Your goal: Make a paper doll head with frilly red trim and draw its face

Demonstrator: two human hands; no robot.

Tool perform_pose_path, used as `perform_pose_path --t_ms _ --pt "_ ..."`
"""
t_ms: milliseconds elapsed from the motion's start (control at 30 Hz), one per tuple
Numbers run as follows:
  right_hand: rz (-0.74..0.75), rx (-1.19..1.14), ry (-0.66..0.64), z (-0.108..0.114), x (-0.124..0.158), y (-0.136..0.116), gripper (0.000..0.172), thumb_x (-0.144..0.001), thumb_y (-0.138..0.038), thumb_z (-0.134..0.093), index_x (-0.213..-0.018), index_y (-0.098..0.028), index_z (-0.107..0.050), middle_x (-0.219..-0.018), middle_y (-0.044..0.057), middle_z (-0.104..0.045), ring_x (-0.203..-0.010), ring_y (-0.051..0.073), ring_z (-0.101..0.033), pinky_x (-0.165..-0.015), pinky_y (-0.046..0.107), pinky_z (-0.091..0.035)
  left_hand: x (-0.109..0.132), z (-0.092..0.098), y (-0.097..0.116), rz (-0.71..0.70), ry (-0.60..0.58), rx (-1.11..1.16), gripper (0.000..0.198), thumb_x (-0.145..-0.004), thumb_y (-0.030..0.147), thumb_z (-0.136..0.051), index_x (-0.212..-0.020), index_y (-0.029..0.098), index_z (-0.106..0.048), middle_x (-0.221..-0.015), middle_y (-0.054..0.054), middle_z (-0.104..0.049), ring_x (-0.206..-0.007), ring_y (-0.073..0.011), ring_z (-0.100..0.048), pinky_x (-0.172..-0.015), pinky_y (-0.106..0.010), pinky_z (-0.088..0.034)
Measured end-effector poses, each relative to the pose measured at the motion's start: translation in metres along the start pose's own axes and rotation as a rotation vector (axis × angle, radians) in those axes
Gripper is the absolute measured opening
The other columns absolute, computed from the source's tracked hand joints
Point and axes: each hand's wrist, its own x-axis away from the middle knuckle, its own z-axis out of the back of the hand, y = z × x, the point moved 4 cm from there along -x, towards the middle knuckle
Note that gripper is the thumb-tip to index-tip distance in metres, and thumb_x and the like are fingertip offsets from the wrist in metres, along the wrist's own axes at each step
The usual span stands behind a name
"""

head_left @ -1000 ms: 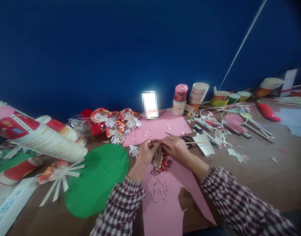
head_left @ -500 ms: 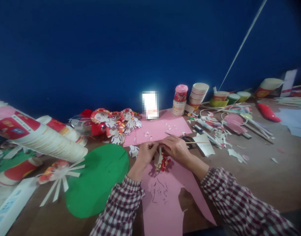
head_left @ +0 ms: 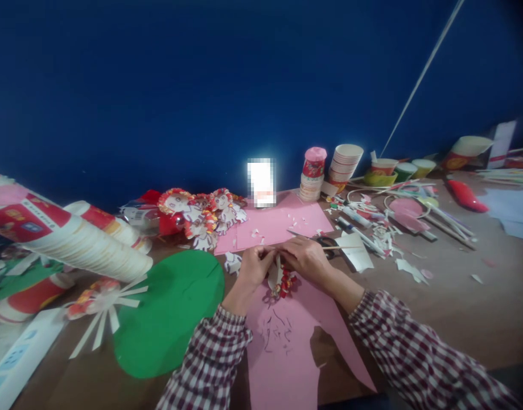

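Note:
My left hand (head_left: 255,267) and my right hand (head_left: 307,259) meet with pinched fingers over a pink sheet (head_left: 282,376). Between them they grip a small paper cutout (head_left: 284,283), its white back towards me and red and yellow curled strips around one side. Where the fingertips press on it is hidden. Just left of my left hand lies a white animal-shaped cutout (head_left: 233,262). By my right hand are scissors (head_left: 328,250), a thin wooden stick (head_left: 343,247) and a piece of white paper (head_left: 357,253).
A green paper oval (head_left: 171,319) and a tilted stack of paper cups (head_left: 94,250) lie to the left. Behind are decorated paper figures (head_left: 221,205), a bright phone-like screen (head_left: 262,182) and upright cup stacks (head_left: 346,165). Paper scraps (head_left: 387,239) and pens (head_left: 350,228) spread to the right.
The paper cutout has turned slightly between my fingers. Both hands stay almost where they were, and the rest of the table looks the same.

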Motion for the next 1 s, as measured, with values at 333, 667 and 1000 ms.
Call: perform_pose_path --t_ms 333,667,1000 --pt "0.007 0.020 -0.014 0.0004 -0.0008 0.0011 0.017 -0.089 -0.026 -0.052 -0.099 -0.021 -0.066 -0.085 0.004 -0.068 -0.082 0.015 -0.060 -0.076 0.025 -0.045 -0.0006 0.0009 -0.0002 -0.020 0.017 0.029 0.021 -0.072 0.028 -0.062 -0.081 0.011 -0.071 -0.074 -0.007 -0.071 -0.061 -0.0154 -0.061 -0.055 -0.023 -0.045" --pt "0.014 0.034 -0.002 0.0007 0.0002 -0.0003 0.018 -0.090 -0.024 -0.050 -0.089 -0.019 -0.067 -0.079 0.005 -0.066 -0.080 0.016 -0.059 -0.075 0.026 -0.044 -0.0010 -0.0007 -0.0058 -0.032 0.011 0.052 0.020 -0.072 0.025 -0.062 -0.085 0.012 -0.070 -0.074 -0.007 -0.071 -0.066 -0.0175 -0.064 -0.058 -0.025 -0.048" --pt "0.029 0.042 0.022 0.0054 -0.0015 -0.0040 0.018 -0.090 -0.022 -0.048 -0.085 -0.019 -0.066 -0.079 0.005 -0.066 -0.080 0.016 -0.058 -0.074 0.027 -0.045 -0.0010 -0.0013 -0.0026 0.014 -0.041 0.060 0.023 -0.069 0.020 -0.059 -0.087 0.012 -0.071 -0.071 -0.005 -0.070 -0.059 -0.0135 -0.060 -0.054 -0.022 -0.043"
